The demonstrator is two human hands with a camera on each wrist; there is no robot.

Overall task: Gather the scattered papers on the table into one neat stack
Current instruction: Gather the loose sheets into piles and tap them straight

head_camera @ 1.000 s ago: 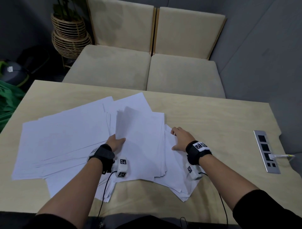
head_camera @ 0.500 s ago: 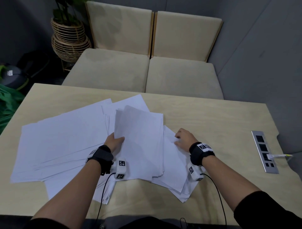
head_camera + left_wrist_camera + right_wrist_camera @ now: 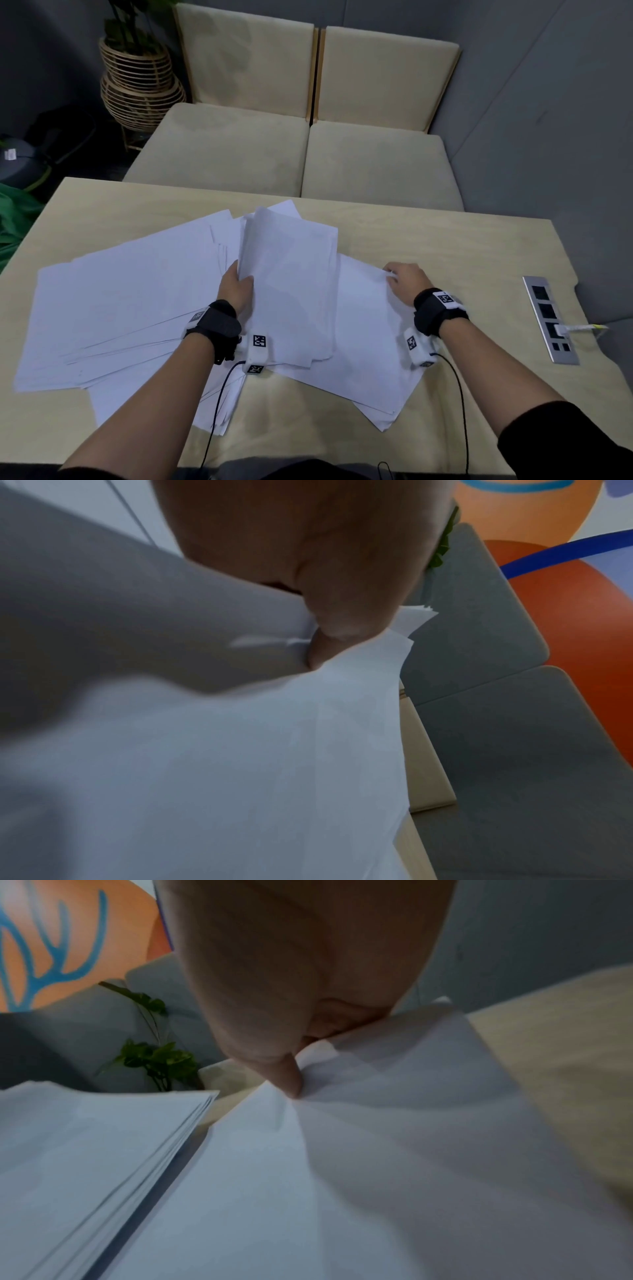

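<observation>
White paper sheets lie fanned over the light wooden table (image 3: pixel 445 246). My left hand (image 3: pixel 238 286) grips the left edge of a gathered stack (image 3: pixel 291 284) at the centre, its thumb on top; the left wrist view shows the thumb (image 3: pixel 342 620) pressing that stack (image 3: pixel 274 750). My right hand (image 3: pixel 402 279) pinches the far right corner of a loose sheet (image 3: pixel 363 329) to the right of the stack and lifts it slightly. In the right wrist view its fingers (image 3: pixel 291 1080) pinch the sheet (image 3: pixel 377 1150), with the stack (image 3: pixel 85 1150) at the left. More loose sheets (image 3: pixel 120 308) spread out to the left.
A metal socket panel (image 3: pixel 548 318) with a plugged cable is set into the table at the right. Two beige cushioned seats (image 3: pixel 291 154) stand beyond the far edge. A wicker plant stand (image 3: pixel 140 82) is at the back left, and green fabric (image 3: pixel 13 219) lies left of the table.
My right hand slid right along the loose sheet and now pinches its far corner, raising it. My left hand stays on the stack's edge.
</observation>
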